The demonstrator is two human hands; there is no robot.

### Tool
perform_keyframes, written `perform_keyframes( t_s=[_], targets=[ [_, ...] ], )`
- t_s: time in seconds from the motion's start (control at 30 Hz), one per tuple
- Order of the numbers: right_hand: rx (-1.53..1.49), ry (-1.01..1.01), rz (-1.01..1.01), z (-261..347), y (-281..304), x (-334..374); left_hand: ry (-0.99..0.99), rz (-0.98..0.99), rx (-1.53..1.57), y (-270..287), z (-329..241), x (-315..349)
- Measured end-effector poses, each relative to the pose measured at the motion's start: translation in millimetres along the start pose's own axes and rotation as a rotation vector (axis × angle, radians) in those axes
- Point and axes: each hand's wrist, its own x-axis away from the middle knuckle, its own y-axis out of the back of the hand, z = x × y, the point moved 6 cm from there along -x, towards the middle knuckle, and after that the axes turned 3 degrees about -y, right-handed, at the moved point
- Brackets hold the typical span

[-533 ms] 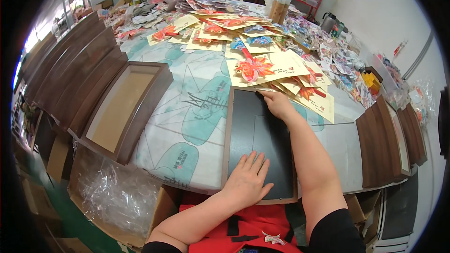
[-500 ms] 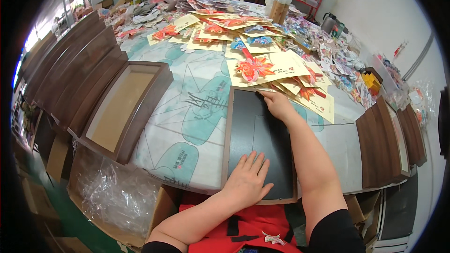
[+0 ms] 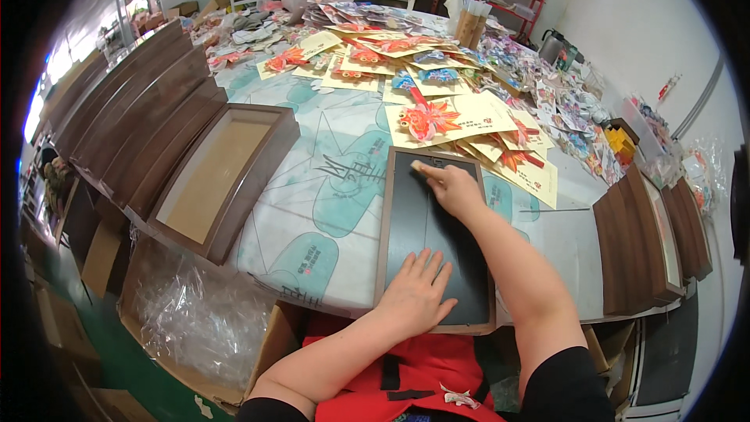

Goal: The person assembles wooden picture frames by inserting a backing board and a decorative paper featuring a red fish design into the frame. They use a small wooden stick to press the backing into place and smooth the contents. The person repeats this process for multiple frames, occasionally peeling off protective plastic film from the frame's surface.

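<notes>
The dark-glassed brown frame (image 3: 434,238) lies flat at the table's near edge, just in front of the person; the left hand (image 3: 416,297) rests on its lower part with fingers spread and released, much as half a second ago; the right hand (image 3: 453,187) has shifted left along the top edge toward the upper left corner, fingers clenched around a small pale pad (image 3: 420,167) pressed to the glass; yellow cards with orange fish cutouts (image 3: 437,119) lie just beyond; an open brown box frame (image 3: 223,176) sits to the left.
</notes>
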Motion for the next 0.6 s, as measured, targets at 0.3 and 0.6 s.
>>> perform_keyframes(
  t_s=[0.3,0.6],
  targets=[
    [0.053,0.031,0.060,36,-13,-3,0.019,-0.003,0.009,1,-1,2],
    [0.186,0.028,0.112,41,-10,4,0.032,-0.009,0.007,2,-3,3]
  ],
)
